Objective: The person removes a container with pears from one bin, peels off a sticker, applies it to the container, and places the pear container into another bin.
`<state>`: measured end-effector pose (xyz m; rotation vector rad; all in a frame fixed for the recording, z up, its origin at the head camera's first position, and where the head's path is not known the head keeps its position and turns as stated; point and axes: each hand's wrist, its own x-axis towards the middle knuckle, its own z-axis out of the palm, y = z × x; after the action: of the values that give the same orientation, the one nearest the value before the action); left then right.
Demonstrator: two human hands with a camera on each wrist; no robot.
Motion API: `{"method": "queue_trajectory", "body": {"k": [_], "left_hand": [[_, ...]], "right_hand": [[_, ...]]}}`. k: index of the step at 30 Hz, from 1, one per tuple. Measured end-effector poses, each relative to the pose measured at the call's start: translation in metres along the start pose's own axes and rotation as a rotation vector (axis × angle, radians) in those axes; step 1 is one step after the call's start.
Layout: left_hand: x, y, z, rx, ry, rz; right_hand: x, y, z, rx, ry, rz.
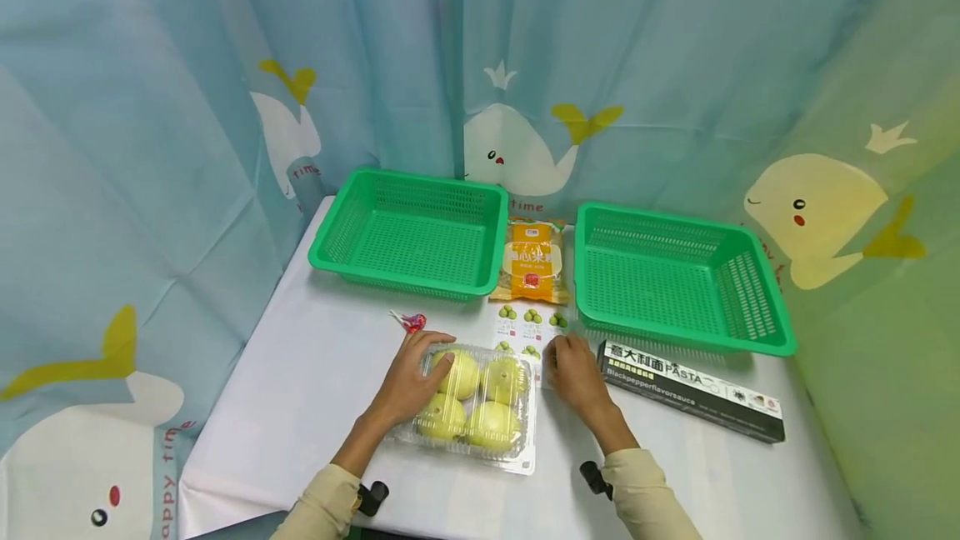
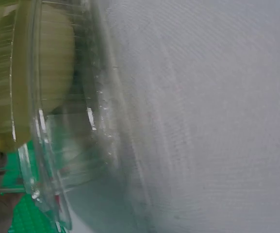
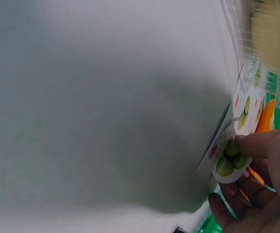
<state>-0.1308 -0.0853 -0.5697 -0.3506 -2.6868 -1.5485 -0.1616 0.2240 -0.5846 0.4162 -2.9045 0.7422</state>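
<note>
A clear plastic clamshell box point(image 1: 480, 408) holding several yellow-green round fruits lies near the middle of the table. My left hand point(image 1: 415, 380) rests on its far left corner, with the thumb over the lid. Just right of the box, my right hand point(image 1: 576, 373) is at a sheet of fruit stickers point(image 1: 528, 325). The right wrist view shows the right thumb and fingers pinching one sticker point(image 3: 232, 162) printed with green fruits, lifted at the sheet's corner. Part of the sheet is hidden behind the box and the hand.
Two green baskets point(image 1: 408, 282) point(image 1: 686, 340) stand at the back, with an orange food packet point(image 1: 532, 261) between them. A black-and-white pasta box point(image 1: 693, 390) lies at the right. A red-wrapped lollipop point(image 1: 413, 322) is behind the left hand. Curtains point(image 1: 420, 57) surround the table.
</note>
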Motion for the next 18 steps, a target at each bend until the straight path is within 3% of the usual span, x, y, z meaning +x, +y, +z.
{"method": "queue_trajectory", "body": {"k": [6, 11, 15, 18], "left_hand": [[-0.001, 0.001, -0.001, -0.05, -0.007, -0.031], [-0.001, 0.003, -0.002, -0.062, -0.012, -0.028], [-0.001, 0.004, -0.002, -0.057, -0.011, -0.03], [-0.002, 0.003, -0.001, -0.052, -0.006, -0.028]], "right_hand": [[-0.002, -0.002, -0.006, 0.081, -0.006, 0.006], [-0.002, -0.01, -0.019, 0.109, 0.086, -0.053], [-0.001, -0.027, -0.036, 0.113, 0.161, -0.064], [0.0, -0.048, -0.046, 0.237, 0.178, -0.077]]}}
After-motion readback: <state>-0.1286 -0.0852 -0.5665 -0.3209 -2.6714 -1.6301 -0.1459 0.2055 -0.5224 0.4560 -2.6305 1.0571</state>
